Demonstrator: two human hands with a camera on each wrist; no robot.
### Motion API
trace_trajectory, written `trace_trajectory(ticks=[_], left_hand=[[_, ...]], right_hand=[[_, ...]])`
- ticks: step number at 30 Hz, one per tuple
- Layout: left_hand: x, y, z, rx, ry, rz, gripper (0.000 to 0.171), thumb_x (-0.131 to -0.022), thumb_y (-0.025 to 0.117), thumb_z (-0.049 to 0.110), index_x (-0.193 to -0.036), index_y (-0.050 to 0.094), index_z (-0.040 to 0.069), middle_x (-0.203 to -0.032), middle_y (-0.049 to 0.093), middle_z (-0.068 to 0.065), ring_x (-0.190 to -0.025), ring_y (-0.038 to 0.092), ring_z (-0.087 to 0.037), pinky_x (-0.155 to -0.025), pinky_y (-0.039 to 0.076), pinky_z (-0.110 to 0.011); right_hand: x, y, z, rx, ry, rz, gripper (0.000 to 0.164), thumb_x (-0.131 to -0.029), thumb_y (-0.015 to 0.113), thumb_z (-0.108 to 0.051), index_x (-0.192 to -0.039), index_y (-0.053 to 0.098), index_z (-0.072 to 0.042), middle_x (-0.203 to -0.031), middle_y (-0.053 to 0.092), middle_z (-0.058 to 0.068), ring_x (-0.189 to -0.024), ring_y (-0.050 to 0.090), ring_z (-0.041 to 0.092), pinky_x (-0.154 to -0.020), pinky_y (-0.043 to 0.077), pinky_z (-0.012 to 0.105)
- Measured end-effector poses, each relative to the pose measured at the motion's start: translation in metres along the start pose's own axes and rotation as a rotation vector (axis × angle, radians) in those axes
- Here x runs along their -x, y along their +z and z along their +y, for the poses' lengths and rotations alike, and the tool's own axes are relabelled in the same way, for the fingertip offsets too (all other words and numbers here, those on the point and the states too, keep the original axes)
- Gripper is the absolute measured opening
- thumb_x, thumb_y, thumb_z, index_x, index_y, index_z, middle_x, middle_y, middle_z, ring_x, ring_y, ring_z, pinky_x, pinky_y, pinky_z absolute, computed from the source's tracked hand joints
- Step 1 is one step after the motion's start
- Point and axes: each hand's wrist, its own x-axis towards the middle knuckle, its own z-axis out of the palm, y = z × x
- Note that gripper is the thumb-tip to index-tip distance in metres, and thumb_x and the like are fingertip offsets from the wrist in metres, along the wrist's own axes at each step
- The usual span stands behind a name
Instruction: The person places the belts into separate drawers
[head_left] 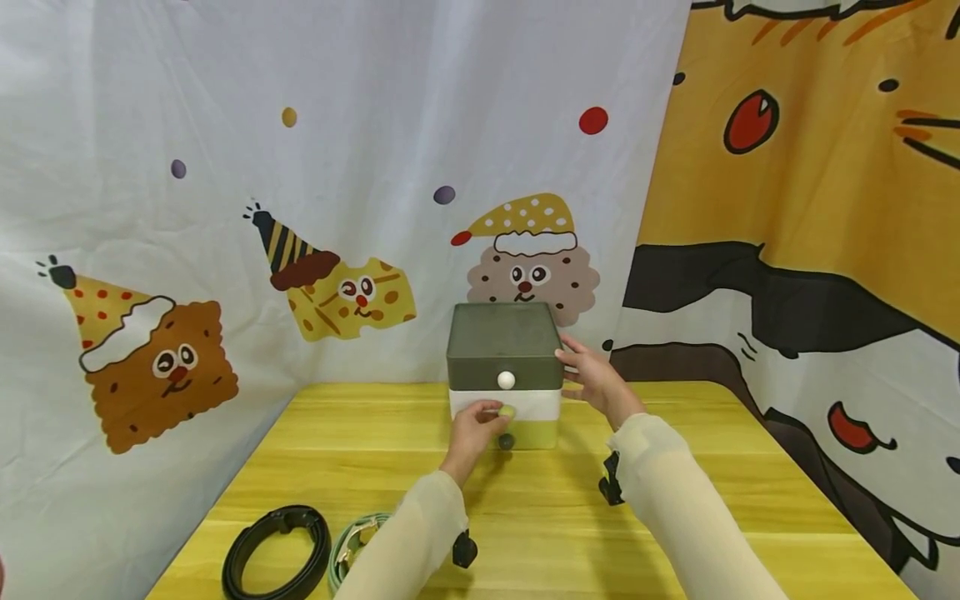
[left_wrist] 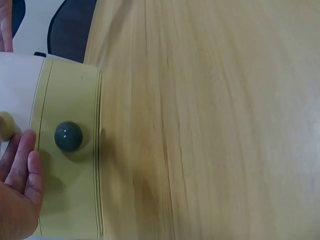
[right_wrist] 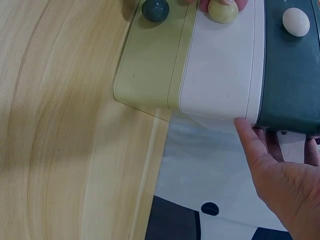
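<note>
A small three-tier drawer box (head_left: 502,329) stands at the back of the table, dark green on top, white in the middle, yellow-green below. Each drawer front has a round knob. My left hand (head_left: 474,427) pinches the yellow-green knob (right_wrist: 223,11) of the white middle drawer (right_wrist: 220,65). With its fingers fairly straight, my right hand (head_left: 596,379) touches the box's right side near the dark green top drawer (right_wrist: 291,75). Below the left fingers is the dark knob (left_wrist: 68,136) of the bottom drawer (left_wrist: 70,190). The white knob (head_left: 506,380) of the top drawer is untouched.
A coiled black belt (head_left: 232,560) lies at the table's front left. Beside it is a coiled green strap (head_left: 339,550) with metal fittings, partly hidden by my left sleeve. A printed curtain (head_left: 360,125) hangs behind the wooden table (head_left: 540,533).
</note>
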Motion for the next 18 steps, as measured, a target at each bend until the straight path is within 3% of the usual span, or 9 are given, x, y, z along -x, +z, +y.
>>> trace_trajectory(ticks=[5,18], left_hand=[[0.0007,0.0023,0.002,0.073,-0.027,0.0,0.023,-0.085,0.076,0.005,-0.106,0.071,-0.003,-0.085,0.069,-0.011,-0.069,0.065,-0.016,-0.075,0.058,-0.045],[0.0004,0.0038,0.0016,0.053,-0.023,-0.004,0.018,-0.086,0.075,0.002,-0.103,0.071,-0.002,-0.081,0.068,-0.009,-0.069,0.066,-0.019,-0.075,0.056,-0.05]], right_hand=[[0.0006,-0.0003,0.0008,0.008,-0.002,-0.003,0.063,-0.106,0.048,-0.028,-0.16,0.015,-0.03,-0.163,0.018,0.012,-0.146,0.021,0.039,-0.111,0.028,0.061],[0.0008,-0.0026,0.0027,0.014,-0.015,-0.006,0.063,-0.107,0.047,-0.027,-0.16,0.015,-0.029,-0.163,0.016,0.013,-0.147,0.019,0.04,-0.111,0.027,0.062]])
